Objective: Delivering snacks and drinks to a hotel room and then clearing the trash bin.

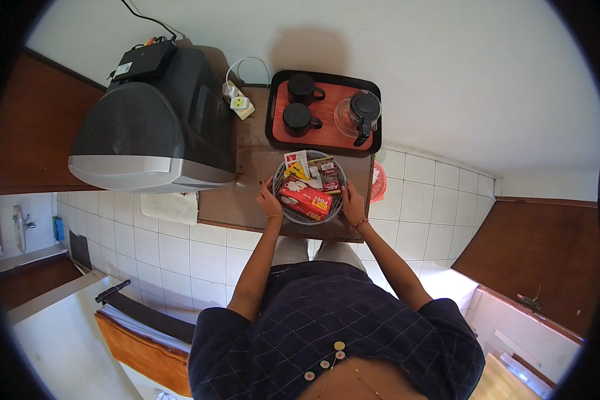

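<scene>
Left hand (271,203) and right hand (353,205): fingers closed on opposite sides of the rim of a round grey plastic basket (293,216). Basket sits at the front part of the brown table (230,212), just in front of the torso; can't tell if its base is fully down.

Handling guess: light, fairly stiff, a bit flexy at the wall. Two-sided rim hold looks right; keep level, contents loose.

Basket is round, so no long axis, opening faces up. Inside, red carton (305,198) has its long axis running far-left to near-right. Yellow sachet (296,171) and dark brown packets (327,175) lie beyond it.

Further out: black-rimmed tray (333,143) behind basket, two black mugs (297,119) plus glass pot (365,107) on it. CRT TV (130,120) to the left.
</scene>
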`<state>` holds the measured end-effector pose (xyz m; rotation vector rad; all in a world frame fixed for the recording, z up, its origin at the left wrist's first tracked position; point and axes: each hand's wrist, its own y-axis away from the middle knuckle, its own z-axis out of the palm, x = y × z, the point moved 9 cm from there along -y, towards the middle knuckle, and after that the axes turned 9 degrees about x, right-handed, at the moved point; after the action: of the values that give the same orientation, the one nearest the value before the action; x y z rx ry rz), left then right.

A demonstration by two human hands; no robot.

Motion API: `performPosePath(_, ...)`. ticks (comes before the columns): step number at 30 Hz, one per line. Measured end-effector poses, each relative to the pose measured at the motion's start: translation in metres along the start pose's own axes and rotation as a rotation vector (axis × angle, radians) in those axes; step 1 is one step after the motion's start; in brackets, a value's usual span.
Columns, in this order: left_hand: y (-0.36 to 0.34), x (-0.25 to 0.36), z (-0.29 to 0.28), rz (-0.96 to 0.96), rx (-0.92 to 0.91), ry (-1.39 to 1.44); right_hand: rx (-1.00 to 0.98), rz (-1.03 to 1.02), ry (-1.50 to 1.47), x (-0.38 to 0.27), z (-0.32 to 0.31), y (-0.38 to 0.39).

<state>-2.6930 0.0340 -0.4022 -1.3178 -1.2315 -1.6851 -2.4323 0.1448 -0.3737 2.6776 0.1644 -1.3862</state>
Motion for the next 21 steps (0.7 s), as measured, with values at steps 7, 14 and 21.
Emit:
performPosePath(7,-0.008,-0.003,0.003,0.014,-0.030,0.027,0.025,0.009,0.050,-0.003,0.004,-0.010)
performPosePath(14,-0.006,0.009,0.008,0.082,-0.019,-0.104,0.092,-0.007,0.023,0.001,0.004,-0.011)
performPosePath(21,-0.001,0.005,0.001,0.077,0.000,-0.184,-0.054,0.147,0.054,0.006,-0.002,-0.008)
